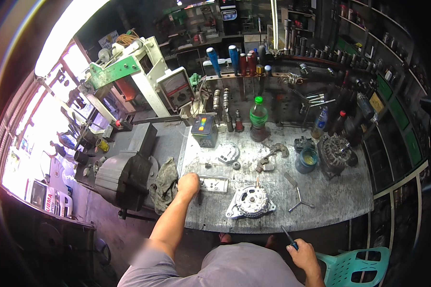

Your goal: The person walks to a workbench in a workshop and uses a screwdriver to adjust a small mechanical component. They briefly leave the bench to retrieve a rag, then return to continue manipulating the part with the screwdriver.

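Observation:
My right hand (303, 255) is closed around the dark handle of a screwdriver (289, 238), just off the bench's front edge, its shaft slanting up and left. On the bench, my left hand (189, 185) is a closed fist at the left end of a shallow pale metal tray (220, 185); whatever it may grip is hidden. Between my hands lies a silver alternator housing (252, 201) with vent slots. A smaller silver round cover (228, 153) rests behind the tray, a small dark ring (236, 165) beside it. Left of my fist is a crumpled grey rag (165, 184).
A large vise (122, 179) stands at the left. Across the metal bench (330, 201) are a battery (205, 131), a green-capped bottle (258, 117), a blue cup (306, 161), another alternator (335, 153) and a three-armed wrench (300, 199). A green plastic chair (359, 263) is near my right arm.

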`<action>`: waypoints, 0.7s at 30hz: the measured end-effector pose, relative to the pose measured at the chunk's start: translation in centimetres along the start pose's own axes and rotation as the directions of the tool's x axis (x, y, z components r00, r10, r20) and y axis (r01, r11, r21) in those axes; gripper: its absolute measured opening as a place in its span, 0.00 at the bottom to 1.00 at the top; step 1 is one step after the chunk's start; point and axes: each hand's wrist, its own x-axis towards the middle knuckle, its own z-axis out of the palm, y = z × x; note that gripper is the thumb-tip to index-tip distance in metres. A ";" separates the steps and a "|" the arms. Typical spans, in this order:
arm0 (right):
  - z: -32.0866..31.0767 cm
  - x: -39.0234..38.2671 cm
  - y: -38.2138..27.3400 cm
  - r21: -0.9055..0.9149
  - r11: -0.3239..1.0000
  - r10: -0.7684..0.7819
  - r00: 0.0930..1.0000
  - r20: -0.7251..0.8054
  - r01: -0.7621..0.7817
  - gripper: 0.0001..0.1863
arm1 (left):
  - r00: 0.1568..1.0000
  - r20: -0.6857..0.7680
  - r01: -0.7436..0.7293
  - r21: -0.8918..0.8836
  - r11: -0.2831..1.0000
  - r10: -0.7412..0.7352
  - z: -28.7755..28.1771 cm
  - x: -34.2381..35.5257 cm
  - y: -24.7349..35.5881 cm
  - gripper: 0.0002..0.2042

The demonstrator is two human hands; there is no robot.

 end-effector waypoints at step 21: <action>-1.0 2.1 -1.8 0.269 0.929 -0.240 0.966 -0.091 0.256 0.27 | 0.976 -0.217 -0.192 -0.882 -0.431 0.009 -5.3 -9.5 6.4 0.11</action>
